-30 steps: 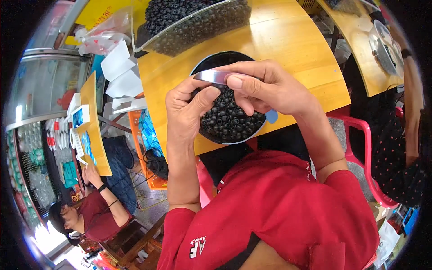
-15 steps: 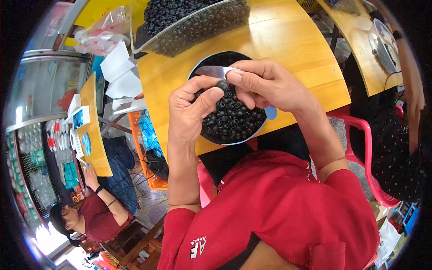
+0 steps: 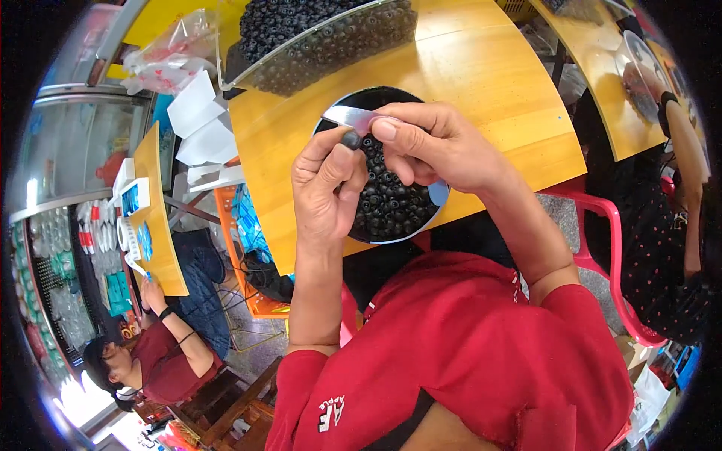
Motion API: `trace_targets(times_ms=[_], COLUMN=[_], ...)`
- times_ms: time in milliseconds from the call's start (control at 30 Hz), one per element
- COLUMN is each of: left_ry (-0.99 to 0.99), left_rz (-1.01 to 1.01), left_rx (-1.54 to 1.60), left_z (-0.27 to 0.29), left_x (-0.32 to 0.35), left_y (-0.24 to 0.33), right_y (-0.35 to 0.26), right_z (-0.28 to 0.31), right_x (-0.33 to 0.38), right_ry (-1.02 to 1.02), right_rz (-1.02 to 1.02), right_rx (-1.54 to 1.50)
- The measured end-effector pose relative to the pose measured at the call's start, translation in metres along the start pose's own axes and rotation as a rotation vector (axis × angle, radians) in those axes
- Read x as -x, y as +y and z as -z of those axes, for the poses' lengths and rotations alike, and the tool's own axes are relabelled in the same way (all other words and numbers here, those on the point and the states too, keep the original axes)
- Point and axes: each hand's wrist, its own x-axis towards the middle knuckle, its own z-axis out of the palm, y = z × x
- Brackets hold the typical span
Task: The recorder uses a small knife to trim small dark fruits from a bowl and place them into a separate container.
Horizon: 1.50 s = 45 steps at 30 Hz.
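Note:
Between the thumb and fingertips of my left hand (image 3: 323, 184) is pinched a small black round piece (image 3: 351, 140), bead-like. My right hand (image 3: 444, 150) is closed on a small knife, its short shiny blade (image 3: 350, 116) pointing left just above the piece. Blade and piece look very close; whether they touch I cannot tell. A pale blue part (image 3: 438, 194) shows below my right palm, perhaps the knife's handle. Under both hands stands a dark round bowl (image 3: 372, 96), holding many similar black pieces (image 3: 391, 199).
A clear bin (image 3: 286, 51) heaped with black pieces stands at the table's far side. The yellow wooden table (image 3: 511, 98) ends close to my lap. A pink chair (image 3: 617, 263) is at right. One person (image 3: 173, 353) sits at left; another person's arm (image 3: 681, 135) reaches into a clear container.
My left hand has shifted slightly, bringing the black piece lower and left. The knife blade is tilted differently. At right, the other person's hand has come into the clear container.

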Motion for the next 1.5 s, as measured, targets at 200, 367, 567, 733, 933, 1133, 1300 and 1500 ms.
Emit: trace_targets(times_ms=[200,367,567,733,933,1133,1300,1500], left_ry=[0.071,0.04,0.071,0.12,0.133,0.117,0.175,0.254], left_rz=[-0.03,-0.007,0.047,0.027,-0.003,0.0,0.009,-0.026], left_rx=[0.082,0.191,0.302,0.197,0.229,0.216,0.182,0.079], left_z=[-0.005,-0.009,-0.01,-0.014,-0.015,-0.016,-0.023,-0.026], left_x=[0.0,0.001,0.001,0.003,0.004,0.003,0.0,0.002], left_y=[-0.006,-0.009,-0.012,-0.011,-0.012,-0.011,-0.008,-0.012], right_y=[0.0,0.013,0.005,0.01,0.006,0.015,0.018,0.021], right_z=[-0.011,-0.011,-0.015,-0.022,-0.016,-0.014,-0.021,-0.02], right_x=[0.002,-0.004,-0.003,-0.002,-0.002,-0.006,-0.008,-0.013], right_ry=[0.011,0.045,0.076,0.123,0.05,0.103,0.236,0.303], right_rz=[0.019,0.067,0.036,0.094,0.077,0.039,0.237,0.447], right_rx=[-0.078,-0.064,-0.086,-0.051,-0.049,-0.044,0.075,0.43])
